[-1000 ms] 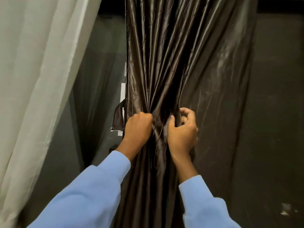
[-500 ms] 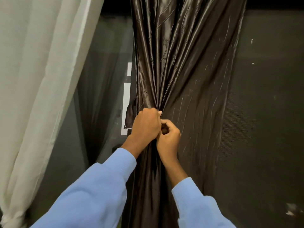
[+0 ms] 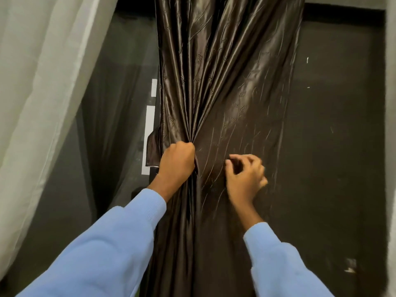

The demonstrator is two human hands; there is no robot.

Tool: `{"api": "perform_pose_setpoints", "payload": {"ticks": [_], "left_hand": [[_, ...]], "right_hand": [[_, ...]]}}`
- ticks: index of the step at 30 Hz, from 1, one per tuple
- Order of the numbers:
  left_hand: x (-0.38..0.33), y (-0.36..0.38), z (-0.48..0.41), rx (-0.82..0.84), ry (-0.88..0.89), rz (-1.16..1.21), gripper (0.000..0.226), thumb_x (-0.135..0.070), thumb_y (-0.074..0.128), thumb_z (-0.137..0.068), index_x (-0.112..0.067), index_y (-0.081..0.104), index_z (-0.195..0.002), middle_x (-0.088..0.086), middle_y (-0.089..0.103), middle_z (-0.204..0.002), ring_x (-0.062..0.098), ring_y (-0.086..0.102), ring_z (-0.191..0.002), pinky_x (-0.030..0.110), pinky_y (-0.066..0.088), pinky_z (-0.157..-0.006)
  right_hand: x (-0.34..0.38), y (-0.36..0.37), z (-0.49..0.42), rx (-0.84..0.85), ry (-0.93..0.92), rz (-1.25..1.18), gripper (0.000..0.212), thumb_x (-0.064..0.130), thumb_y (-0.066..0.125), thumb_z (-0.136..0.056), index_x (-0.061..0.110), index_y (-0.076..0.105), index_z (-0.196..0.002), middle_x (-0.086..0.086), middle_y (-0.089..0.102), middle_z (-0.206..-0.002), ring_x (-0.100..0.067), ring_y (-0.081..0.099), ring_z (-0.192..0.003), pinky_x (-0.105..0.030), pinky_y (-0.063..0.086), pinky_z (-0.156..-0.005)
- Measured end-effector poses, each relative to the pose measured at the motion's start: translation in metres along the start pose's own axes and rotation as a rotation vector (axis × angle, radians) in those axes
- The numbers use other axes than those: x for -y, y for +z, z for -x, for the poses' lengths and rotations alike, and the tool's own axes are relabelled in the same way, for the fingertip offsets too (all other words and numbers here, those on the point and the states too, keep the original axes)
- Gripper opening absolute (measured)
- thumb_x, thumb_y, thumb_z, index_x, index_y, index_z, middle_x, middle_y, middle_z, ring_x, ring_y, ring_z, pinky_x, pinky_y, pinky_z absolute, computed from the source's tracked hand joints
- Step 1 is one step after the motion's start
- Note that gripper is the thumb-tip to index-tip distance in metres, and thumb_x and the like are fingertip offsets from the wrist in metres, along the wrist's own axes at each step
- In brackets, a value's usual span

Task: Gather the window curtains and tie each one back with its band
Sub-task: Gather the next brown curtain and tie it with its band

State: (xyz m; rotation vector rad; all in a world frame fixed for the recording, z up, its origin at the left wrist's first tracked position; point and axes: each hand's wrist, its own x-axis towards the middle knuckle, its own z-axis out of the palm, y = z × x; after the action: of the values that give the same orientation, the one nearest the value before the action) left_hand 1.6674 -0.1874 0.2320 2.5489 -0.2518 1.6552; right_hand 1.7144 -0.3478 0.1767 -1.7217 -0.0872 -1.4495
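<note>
Gripping the brown curtain (image 3: pixel 225 82), left hand (image 3: pixel 176 162); right hand (image 3: pixel 244 176) loosely curled nearby.

I count two curtains in my view: one dark curtain (image 3: pixel 225 82) of shiny brown cloth and one white curtain (image 3: pixel 42 82) of thin cloth. I see one band (image 3: pixel 153 150), at the left edge of the dark curtain. There are two hands, the left hand (image 3: pixel 177 161) and the right hand (image 3: pixel 246 179), and two light blue sleeves, the left sleeve (image 3: pixel 102 243) and the right sleeve (image 3: pixel 278 264). Behind the curtains I count two white strips, the upper strip (image 3: pixel 154 87) and the lower strip (image 3: pixel 150 121).
</note>
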Motion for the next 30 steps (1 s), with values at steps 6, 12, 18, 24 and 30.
{"api": "perform_pose_setpoints", "payload": {"ticks": [6,12,18,24,30], "left_hand": [[-0.003,0.0,0.0,0.01,0.031,0.022,0.037,0.003,0.054,-0.083,-0.017,0.03,-0.061,0.017,0.058,-0.071,0.038,0.059,-0.066,0.033,0.03,-0.053],[-0.001,0.0,0.004,-0.012,0.026,-0.001,0.018,-0.006,0.056,-0.09,-0.002,0.057,-0.072,0.018,0.062,-0.073,0.037,0.062,-0.067,0.031,0.032,-0.053],[0.001,-0.002,0.005,-0.026,0.04,-0.03,0.015,-0.006,0.06,-0.088,-0.002,0.059,-0.073,0.018,0.062,-0.071,0.037,0.062,-0.065,0.032,0.031,-0.052],[0.001,0.0,0.007,-0.029,0.032,-0.023,0.021,-0.007,0.056,-0.089,-0.006,0.053,-0.069,0.015,0.06,-0.069,0.035,0.06,-0.062,0.032,0.031,-0.052],[0.004,-0.006,0.008,-0.026,0.051,-0.018,0.015,-0.01,0.058,-0.089,-0.005,0.057,-0.074,0.015,0.062,-0.071,0.035,0.062,-0.064,0.032,0.032,-0.051]], "right_hand": [[-0.056,-0.019,-0.055,0.128,0.485,-0.126,0.096,0.041,0.079,-0.079,0.019,0.022,-0.153,-0.007,0.038,-0.154,-0.03,0.032,-0.143,-0.058,0.016,-0.116],[-0.067,-0.018,-0.058,0.09,0.485,-0.431,0.041,0.019,0.075,-0.086,0.014,0.057,-0.122,-0.012,0.066,-0.116,-0.029,0.065,-0.109,-0.043,0.053,-0.096],[-0.034,-0.018,-0.042,-0.249,0.324,-0.574,0.012,0.02,0.064,-0.094,0.011,0.071,-0.096,0.007,0.068,-0.082,0.006,0.062,-0.073,-0.021,0.05,-0.072],[0.033,-0.011,-0.017,-0.143,0.109,-0.62,0.024,0.014,0.065,-0.094,-0.001,0.071,-0.112,-0.004,0.069,-0.102,-0.012,0.066,-0.098,-0.02,0.052,-0.088],[0.085,0.003,-0.006,0.054,-0.101,-0.469,0.021,0.014,0.073,-0.087,0.015,0.074,-0.107,0.016,0.068,-0.083,0.006,0.065,-0.075,-0.016,0.055,-0.073]]}}
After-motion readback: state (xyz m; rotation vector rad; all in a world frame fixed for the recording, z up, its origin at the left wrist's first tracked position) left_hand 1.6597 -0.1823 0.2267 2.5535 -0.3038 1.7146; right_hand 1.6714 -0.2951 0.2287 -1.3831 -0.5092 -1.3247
